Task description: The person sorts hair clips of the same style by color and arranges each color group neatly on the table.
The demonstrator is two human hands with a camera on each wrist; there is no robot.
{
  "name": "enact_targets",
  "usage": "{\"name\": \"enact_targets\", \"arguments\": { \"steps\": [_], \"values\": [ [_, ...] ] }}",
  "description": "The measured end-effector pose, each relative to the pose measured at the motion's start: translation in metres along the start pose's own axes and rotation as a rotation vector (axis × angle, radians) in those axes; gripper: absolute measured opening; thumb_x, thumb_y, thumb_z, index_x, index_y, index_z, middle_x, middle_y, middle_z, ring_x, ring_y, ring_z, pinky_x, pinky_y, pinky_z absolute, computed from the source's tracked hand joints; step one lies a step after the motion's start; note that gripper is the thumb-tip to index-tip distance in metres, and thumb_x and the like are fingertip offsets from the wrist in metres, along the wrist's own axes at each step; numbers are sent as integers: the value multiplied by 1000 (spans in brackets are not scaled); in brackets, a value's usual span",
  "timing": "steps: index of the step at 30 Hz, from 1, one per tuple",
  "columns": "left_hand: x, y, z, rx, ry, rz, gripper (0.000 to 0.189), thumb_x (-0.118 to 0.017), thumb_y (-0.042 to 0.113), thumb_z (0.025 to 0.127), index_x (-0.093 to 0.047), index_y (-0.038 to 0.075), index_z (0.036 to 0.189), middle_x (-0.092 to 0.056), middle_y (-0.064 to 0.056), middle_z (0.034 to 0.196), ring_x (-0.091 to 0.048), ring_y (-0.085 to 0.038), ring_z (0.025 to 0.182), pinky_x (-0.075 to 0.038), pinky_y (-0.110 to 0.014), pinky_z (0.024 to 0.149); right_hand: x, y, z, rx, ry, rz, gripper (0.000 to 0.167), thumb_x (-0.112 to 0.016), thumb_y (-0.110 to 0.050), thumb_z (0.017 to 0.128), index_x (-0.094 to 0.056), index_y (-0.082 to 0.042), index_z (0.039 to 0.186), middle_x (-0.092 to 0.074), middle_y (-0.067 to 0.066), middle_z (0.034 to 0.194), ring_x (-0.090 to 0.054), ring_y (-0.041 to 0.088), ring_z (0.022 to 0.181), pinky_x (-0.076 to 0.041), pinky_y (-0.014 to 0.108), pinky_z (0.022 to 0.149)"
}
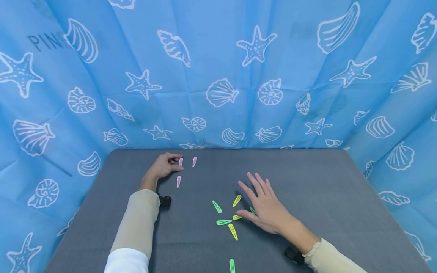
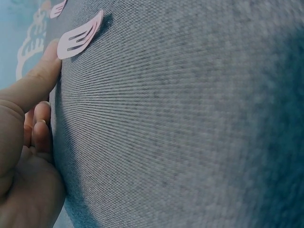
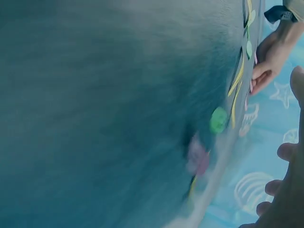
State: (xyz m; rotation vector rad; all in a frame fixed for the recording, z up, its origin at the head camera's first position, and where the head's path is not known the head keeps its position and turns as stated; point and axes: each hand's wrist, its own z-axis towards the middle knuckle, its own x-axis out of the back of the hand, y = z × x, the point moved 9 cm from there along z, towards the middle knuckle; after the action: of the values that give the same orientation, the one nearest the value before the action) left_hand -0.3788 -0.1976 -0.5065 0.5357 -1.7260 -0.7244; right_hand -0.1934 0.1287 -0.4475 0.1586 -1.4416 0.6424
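pinching pink clip [image 1: 181, 162] in left hand [image 1: 163, 167], just left of rightmost pink clip [image 1: 194, 162], near parallel. holding right hand [image 1: 269, 209] spread, empty, well right of that.

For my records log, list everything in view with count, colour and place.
Grey fabric-covered tabletop: one, grey, lower view.
Blue cloth curtain with white shell-and-starfish print: one, blue and white, behind the tabletop.
Pink teardrop-shaped hair clips: at least four, pink, three far left, one blurred in the right wrist view.
Green teardrop-shaped hair clips: at least four, green, centre to near edge.
Yellow teardrop-shaped hair clips: at least three, yellow, centre.
Black wrist-worn devices: two, black, one per wrist.
Beige sleeves: two, beige, on both forearms.
Left hand: one, bare, far left, fingers around a pink clip.
Right hand: one, bare, right of centre, fingers spread.
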Motion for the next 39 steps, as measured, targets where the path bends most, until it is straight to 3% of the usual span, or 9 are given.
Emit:
{"name": "enact_targets", "arguments": {
  "steps": [8, 13, 17, 22, 34, 39],
  "values": [
    [2, 2, -2, -2, 0, -15, 57, -80, 28, 90, -61, 19, 142, -55, -12, 132, -47, -29, 114, -40, -48, 101, 5, 24, -33, -76, -35, 22, 90, -70, -59, 89, -31, -23, 161, -16, 12, 171, -17, 43, 156, -18, 68, 120],
    [2, 1, -2, 2, -3, -13, 57, -80, 29, 90, -61, 19, 142, -55, -12, 133, -46, -29, 114, -40, -49, 101, 10, 32, -44, -94, -33, 50, 90, -78, -52, 85, -36, -24, 159, -27, 14, 166, -28, 41, 149, -31, 65, 111],
    [1, 1, -2, 10, -7, -17, 57, -80, 29, 90, -61, 20, 142, -55, -12, 134, -46, -30, 116, -39, -51, 102, 15, 36, -51, -105, -19, 88, 74, -84, -43, 82, -53, -22, 146, -44, 13, 150, -43, 35, 129, -37, 53, 96],
    [1, 0, -1, 18, -7, -23, 57, -80, 30, 90, -61, 20, 142, -54, -12, 134, -46, -29, 117, -39, -51, 103, 14, 42, -56, -118, -50, 118, 49, -86, -34, 81, -67, -27, 126, -50, 4, 130, -41, 20, 110, -33, 40, 88],
    [2, 0, -1, 25, 4, -14, 57, -80, 29, 90, -61, 20, 142, -55, -11, 135, -47, -30, 118, -39, -51, 105, 11, 40, -55, -43, -73, 145, 23, -82, -23, 87, -65, -31, 101, -51, -9, 106, -36, 8, 95, -30, 31, 81],
    [1, 2, -2, 21, 5, -5, 57, -80, 29, 90, -61, 18, 143, -56, -12, 135, -47, -30, 118, -39, -52, 106, 7, 40, -51, -54, -114, 350, 7, -70, -23, 97, -63, -24, 94, -56, -14, 87, -47, -2, 77, -42, 21, 69]
  ]
}}
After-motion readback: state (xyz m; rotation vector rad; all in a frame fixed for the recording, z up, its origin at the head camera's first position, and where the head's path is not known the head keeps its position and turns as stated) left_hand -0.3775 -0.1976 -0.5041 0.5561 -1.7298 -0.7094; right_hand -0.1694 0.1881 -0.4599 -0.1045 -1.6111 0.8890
